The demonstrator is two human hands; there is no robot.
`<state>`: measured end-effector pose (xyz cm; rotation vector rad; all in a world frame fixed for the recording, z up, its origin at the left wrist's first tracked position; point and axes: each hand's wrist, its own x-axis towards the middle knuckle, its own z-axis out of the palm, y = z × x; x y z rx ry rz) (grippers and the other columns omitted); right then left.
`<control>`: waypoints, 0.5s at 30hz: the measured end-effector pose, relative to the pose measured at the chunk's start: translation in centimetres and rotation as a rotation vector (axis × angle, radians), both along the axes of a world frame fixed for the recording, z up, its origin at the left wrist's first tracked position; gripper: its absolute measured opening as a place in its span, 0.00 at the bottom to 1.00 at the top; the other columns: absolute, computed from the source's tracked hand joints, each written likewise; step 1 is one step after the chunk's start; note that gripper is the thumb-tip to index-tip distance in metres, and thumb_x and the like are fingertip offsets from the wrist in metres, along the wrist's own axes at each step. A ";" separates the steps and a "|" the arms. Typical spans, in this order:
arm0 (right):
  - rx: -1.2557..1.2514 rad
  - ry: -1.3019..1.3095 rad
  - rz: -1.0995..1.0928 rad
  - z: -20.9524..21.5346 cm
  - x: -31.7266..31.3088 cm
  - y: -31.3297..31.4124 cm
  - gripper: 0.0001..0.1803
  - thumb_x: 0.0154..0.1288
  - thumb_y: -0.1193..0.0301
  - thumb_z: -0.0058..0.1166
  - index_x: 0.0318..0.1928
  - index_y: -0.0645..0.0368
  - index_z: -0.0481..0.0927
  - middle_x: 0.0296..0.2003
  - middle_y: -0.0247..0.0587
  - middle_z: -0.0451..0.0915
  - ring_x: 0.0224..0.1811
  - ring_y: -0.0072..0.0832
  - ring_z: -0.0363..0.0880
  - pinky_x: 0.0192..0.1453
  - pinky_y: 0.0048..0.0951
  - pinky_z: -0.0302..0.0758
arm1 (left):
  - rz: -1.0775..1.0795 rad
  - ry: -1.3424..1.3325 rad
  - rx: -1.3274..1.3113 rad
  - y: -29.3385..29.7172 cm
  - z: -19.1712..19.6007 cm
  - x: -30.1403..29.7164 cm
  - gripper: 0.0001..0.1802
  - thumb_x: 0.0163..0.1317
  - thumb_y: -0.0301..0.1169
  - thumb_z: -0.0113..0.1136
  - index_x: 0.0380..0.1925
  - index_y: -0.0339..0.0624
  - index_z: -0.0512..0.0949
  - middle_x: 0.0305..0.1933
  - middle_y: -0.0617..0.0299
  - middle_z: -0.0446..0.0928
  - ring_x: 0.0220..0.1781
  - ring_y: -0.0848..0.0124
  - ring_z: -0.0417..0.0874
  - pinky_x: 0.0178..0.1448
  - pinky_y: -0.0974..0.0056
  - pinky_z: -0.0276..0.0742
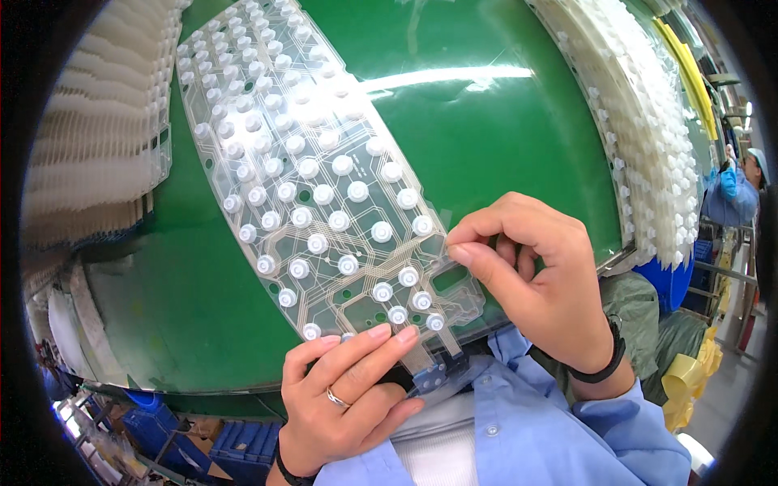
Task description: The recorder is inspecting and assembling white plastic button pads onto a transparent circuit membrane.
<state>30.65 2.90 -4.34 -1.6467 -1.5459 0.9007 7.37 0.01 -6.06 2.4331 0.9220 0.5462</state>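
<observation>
A clear keyboard membrane sheet [369,263] with printed traces and rows of white rubber domes lies lengthwise in front of me. Its near end, with a dark connector tail [429,377], reaches past the table's near edge. At the sheet's right edge, my right hand [543,279] pinches the film between thumb and forefinger. My left hand [352,397] rests its outstretched fingertips on the near edge among the lowest domes; its thumb is apart, below the sheet's edge. The fingers cover a few domes there.
The sheet lies on a green table mat [486,130]. A tall stack of clear sheets [105,121] stands at the left, and a stack of domed membranes [640,121] at the right. Blue crates [243,449] sit below the table. A co-worker [733,190] is at far right.
</observation>
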 end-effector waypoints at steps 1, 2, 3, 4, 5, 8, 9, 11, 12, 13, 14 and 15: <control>0.009 -0.006 -0.004 0.0 0.0 0.0 0.04 0.58 0.81 0.62 0.35 0.63 0.85 0.28 0.30 0.79 0.22 0.11 0.63 0.22 0.16 0.56 | -0.002 0.003 0.001 0.0 0.0 0.0 0.17 0.57 0.47 0.65 0.17 0.53 0.75 0.53 0.61 0.83 0.57 0.63 0.80 0.60 0.56 0.64; 0.008 -0.007 -0.009 -0.1 0.0 0.0 0.04 0.58 0.81 0.62 0.34 0.62 0.85 0.28 0.30 0.79 0.21 0.11 0.63 0.22 0.16 0.56 | -0.004 0.005 0.001 0.0 0.0 0.0 0.17 0.57 0.47 0.65 0.17 0.53 0.75 0.53 0.61 0.83 0.57 0.64 0.80 0.61 0.56 0.64; 0.007 -0.007 -0.012 -0.1 -0.1 0.0 0.04 0.58 0.81 0.62 0.34 0.62 0.85 0.28 0.30 0.79 0.21 0.11 0.63 0.22 0.15 0.56 | -0.004 0.007 0.001 0.0 0.0 0.0 0.17 0.57 0.47 0.65 0.17 0.53 0.75 0.53 0.62 0.83 0.57 0.64 0.80 0.61 0.56 0.64; 0.006 -0.007 -0.016 -0.2 -0.1 0.0 0.04 0.57 0.81 0.62 0.34 0.62 0.85 0.28 0.30 0.79 0.21 0.11 0.63 0.21 0.15 0.56 | -0.003 0.009 0.001 0.0 0.1 0.0 0.17 0.57 0.48 0.64 0.17 0.53 0.75 0.53 0.62 0.83 0.57 0.64 0.80 0.61 0.56 0.64; 0.006 -0.010 -0.016 -0.2 -0.2 0.0 0.04 0.57 0.81 0.62 0.34 0.62 0.85 0.28 0.30 0.79 0.21 0.11 0.63 0.21 0.15 0.56 | -0.003 0.011 0.001 0.0 0.1 -0.1 0.17 0.57 0.48 0.64 0.17 0.53 0.75 0.54 0.62 0.83 0.57 0.64 0.80 0.61 0.56 0.64; 0.006 -0.021 -0.019 -0.2 -0.2 0.0 0.04 0.57 0.81 0.62 0.34 0.62 0.85 0.28 0.30 0.79 0.20 0.10 0.62 0.21 0.15 0.55 | -0.003 0.015 0.004 0.0 0.0 -0.1 0.17 0.57 0.48 0.64 0.17 0.54 0.75 0.54 0.62 0.83 0.57 0.65 0.80 0.61 0.57 0.64; 0.006 -0.025 -0.022 -0.2 -0.2 0.0 0.04 0.57 0.81 0.62 0.34 0.62 0.85 0.28 0.30 0.79 0.20 0.10 0.62 0.21 0.16 0.55 | -0.004 0.015 0.004 0.0 0.0 -0.1 0.17 0.57 0.48 0.64 0.17 0.54 0.75 0.54 0.62 0.83 0.57 0.65 0.80 0.61 0.57 0.64; 0.004 -0.029 -0.029 -0.2 -0.3 0.0 0.04 0.57 0.81 0.62 0.34 0.62 0.85 0.28 0.30 0.79 0.20 0.10 0.62 0.21 0.16 0.55 | -0.005 0.015 0.006 0.0 0.0 -0.1 0.17 0.57 0.48 0.64 0.17 0.54 0.75 0.54 0.62 0.83 0.57 0.65 0.80 0.61 0.57 0.64; 0.003 -0.031 -0.032 -0.2 -0.4 0.0 0.04 0.57 0.81 0.62 0.34 0.62 0.85 0.28 0.29 0.79 0.20 0.10 0.62 0.21 0.16 0.55 | -0.003 0.014 0.009 0.0 0.0 -0.1 0.17 0.57 0.48 0.64 0.17 0.54 0.75 0.54 0.62 0.83 0.57 0.65 0.80 0.61 0.57 0.64; 0.002 -0.033 -0.035 -0.2 -0.5 0.0 0.04 0.57 0.81 0.62 0.34 0.62 0.85 0.28 0.29 0.79 0.20 0.10 0.62 0.21 0.16 0.55 | -0.002 0.014 0.011 0.0 0.0 -0.1 0.17 0.57 0.48 0.64 0.17 0.54 0.75 0.54 0.62 0.83 0.57 0.65 0.80 0.61 0.57 0.64; 0.004 -0.034 -0.034 -0.2 -0.5 0.0 0.04 0.57 0.81 0.62 0.34 0.62 0.85 0.28 0.29 0.79 0.20 0.10 0.62 0.21 0.16 0.55 | -0.001 0.013 0.014 0.0 0.0 -0.2 0.17 0.57 0.48 0.64 0.18 0.54 0.75 0.54 0.62 0.83 0.57 0.65 0.80 0.61 0.57 0.64; 0.006 -0.035 -0.033 -0.2 -0.5 0.0 0.04 0.57 0.81 0.62 0.34 0.62 0.85 0.27 0.29 0.79 0.20 0.10 0.61 0.21 0.16 0.55 | 0.000 0.011 0.012 0.0 0.0 -0.2 0.17 0.57 0.48 0.64 0.18 0.54 0.75 0.53 0.62 0.83 0.57 0.65 0.80 0.61 0.57 0.64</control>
